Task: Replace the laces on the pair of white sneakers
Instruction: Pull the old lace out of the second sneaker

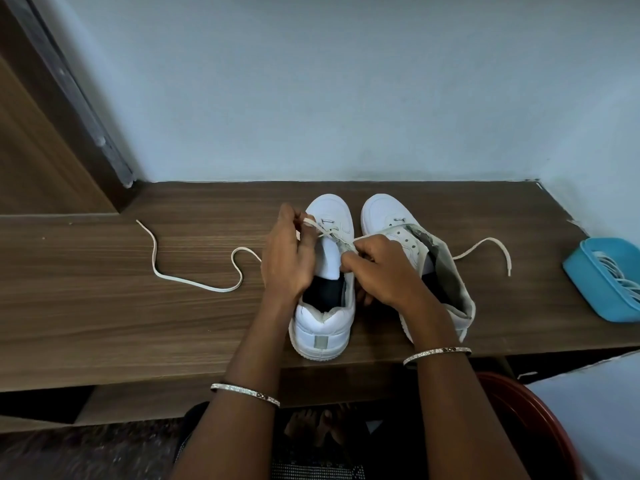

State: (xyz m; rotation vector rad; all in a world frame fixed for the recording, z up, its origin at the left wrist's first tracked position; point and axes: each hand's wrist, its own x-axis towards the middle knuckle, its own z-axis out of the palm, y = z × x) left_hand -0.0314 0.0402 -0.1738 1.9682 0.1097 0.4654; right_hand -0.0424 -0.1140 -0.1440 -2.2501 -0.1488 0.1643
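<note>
White lace (pixel 312 224), its end pinched by the curled fingers of the left hand (pixel 285 261), runs to the sneaker (pixel 323 327) lying between both hands, whose eyelet flap the right hand (pixel 388 268) grips tight, presumably bracing it for threading; other sneaker (pixel 384 209) beyond right hand.

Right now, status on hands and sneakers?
Left hand pinches lace end; right hand pinches lace at left sneaker eyelets. Right sneaker barely laced. Blue tray far right, not obstructing.
</note>
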